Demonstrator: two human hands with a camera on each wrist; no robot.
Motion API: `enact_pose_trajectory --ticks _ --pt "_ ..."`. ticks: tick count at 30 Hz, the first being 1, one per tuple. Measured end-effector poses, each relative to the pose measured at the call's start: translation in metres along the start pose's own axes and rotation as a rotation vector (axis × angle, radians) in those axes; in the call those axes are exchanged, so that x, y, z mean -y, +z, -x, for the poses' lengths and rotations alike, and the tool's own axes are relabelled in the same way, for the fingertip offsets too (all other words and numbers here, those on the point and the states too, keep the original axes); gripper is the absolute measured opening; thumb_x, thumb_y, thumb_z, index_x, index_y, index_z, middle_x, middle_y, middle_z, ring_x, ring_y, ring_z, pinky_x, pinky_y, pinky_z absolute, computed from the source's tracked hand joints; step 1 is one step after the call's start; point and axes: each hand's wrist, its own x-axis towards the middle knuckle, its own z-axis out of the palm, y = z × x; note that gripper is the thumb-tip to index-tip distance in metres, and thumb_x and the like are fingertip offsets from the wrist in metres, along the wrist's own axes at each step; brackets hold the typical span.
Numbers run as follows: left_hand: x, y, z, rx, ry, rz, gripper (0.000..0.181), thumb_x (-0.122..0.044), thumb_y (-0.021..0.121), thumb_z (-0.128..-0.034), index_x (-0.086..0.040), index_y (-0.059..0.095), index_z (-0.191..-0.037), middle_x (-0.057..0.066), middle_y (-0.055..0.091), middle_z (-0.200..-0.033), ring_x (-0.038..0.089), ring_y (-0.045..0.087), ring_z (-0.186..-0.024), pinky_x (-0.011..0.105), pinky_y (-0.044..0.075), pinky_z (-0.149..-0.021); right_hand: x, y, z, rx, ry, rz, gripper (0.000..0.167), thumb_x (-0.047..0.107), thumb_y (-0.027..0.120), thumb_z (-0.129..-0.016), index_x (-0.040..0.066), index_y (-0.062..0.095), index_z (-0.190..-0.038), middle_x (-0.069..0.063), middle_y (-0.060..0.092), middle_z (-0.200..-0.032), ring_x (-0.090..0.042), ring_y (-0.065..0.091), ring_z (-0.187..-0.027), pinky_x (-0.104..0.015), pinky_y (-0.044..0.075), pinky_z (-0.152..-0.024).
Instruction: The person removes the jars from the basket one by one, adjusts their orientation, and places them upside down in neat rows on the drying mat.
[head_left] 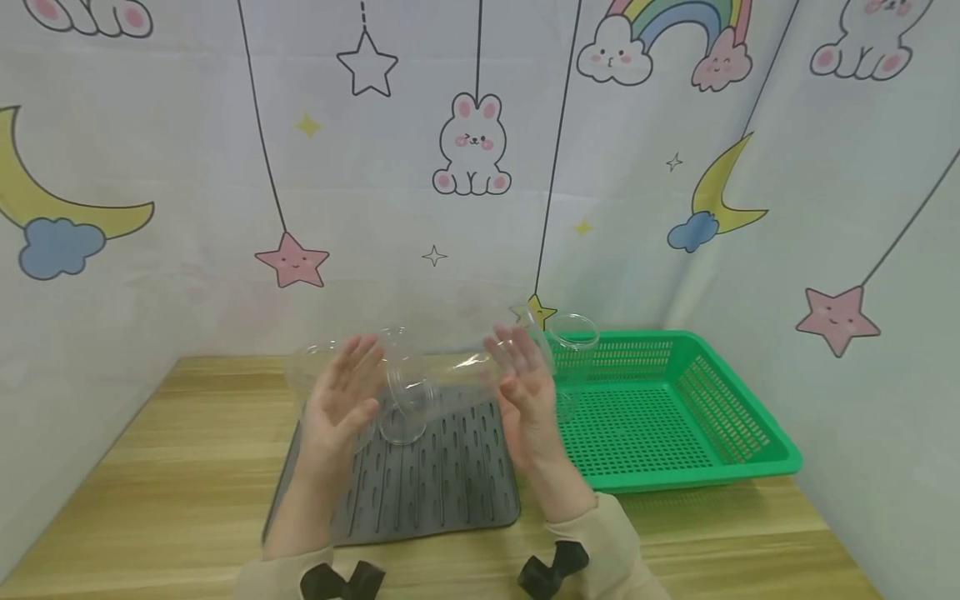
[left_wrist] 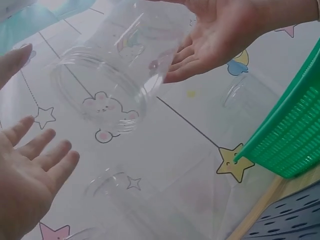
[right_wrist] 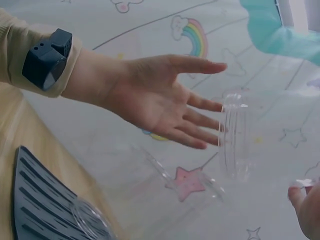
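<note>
A clear plastic cup [head_left: 459,377] is tilted on its side above the grey drying mat [head_left: 450,467]. My right hand [head_left: 531,408] holds its right end, fingers partly seen through the plastic. In the left wrist view the ringed end of the cup [left_wrist: 142,60] faces my left hand [left_wrist: 30,172]. That left hand has its palm turned inward and fingers spread, a little apart from the cup. In the right wrist view only the thumb side of my right hand [right_wrist: 311,210] shows at the edge.
A green slotted basket [head_left: 738,477] stands on the right of the wooden table [head_left: 150,467], with another clear cup [head_left: 574,350] upright at its left side. More clear cups stand on the mat behind the hands, their outlines faint. A patterned cloth hangs behind.
</note>
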Motion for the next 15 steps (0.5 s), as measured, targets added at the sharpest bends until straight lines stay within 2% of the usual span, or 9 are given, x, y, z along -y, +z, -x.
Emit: enact_pose_trajectory --ticks 5,8,10,12,15 --pt "-0.009 -0.013 -0.001 -0.165 0.180 0.153 0.049 0.015 0.041 -0.0925 0.001 0.046 -0.139 0.009 0.055 -0.141 0.023 0.051 -0.133 0.029 0.044 -0.111 0.006 -0.005 -0.005 -0.015 -0.061 0.045 0.077 0.034 0.086 -0.071 0.017 0.047 -0.136 0.003 0.056 -0.133 -0.017 0.052 -0.126 -0.032 0.049 -0.107" --pt "-0.015 -0.025 0.000 -0.266 0.248 0.214 0.044 0.018 0.039 -0.0921 0.007 0.050 -0.133 0.013 0.060 -0.133 0.025 0.056 -0.127 0.031 0.049 -0.107 0.011 -0.007 -0.008 -0.033 -0.084 0.099 0.084 0.035 0.087 -0.070 0.017 0.045 -0.139 0.001 0.056 -0.135 -0.019 0.051 -0.127 -0.031 0.048 -0.106" --pt "-0.018 -0.035 0.001 -0.338 0.263 0.231 0.042 0.020 0.040 -0.0916 0.009 0.052 -0.130 0.014 0.063 -0.128 0.026 0.059 -0.122 0.030 0.052 -0.103 0.013 -0.008 -0.009 -0.042 -0.091 0.148 0.088 0.038 0.087 -0.069 0.018 0.043 -0.143 0.000 0.054 -0.137 -0.021 0.049 -0.130 -0.032 0.047 -0.106" --pt "-0.020 -0.044 0.003 -0.419 0.244 0.229 0.039 0.020 0.043 -0.0915 0.010 0.055 -0.127 0.014 0.065 -0.124 0.025 0.062 -0.119 0.027 0.053 -0.101 0.016 -0.009 -0.010 -0.054 -0.091 0.190 0.091 0.039 0.088 -0.068 0.019 0.043 -0.144 0.000 0.053 -0.139 -0.023 0.048 -0.132 -0.032 0.046 -0.107" --pt "-0.022 -0.059 0.007 -0.571 0.148 0.173 0.036 0.018 0.050 -0.0906 0.007 0.059 -0.124 0.010 0.068 -0.120 0.021 0.065 -0.114 0.022 0.053 -0.099 0.020 -0.010 -0.012 -0.076 -0.086 0.238 0.097 0.041 0.089 -0.065 0.017 0.041 -0.145 -0.001 0.053 -0.140 -0.024 0.047 -0.132 -0.035 0.044 -0.109"
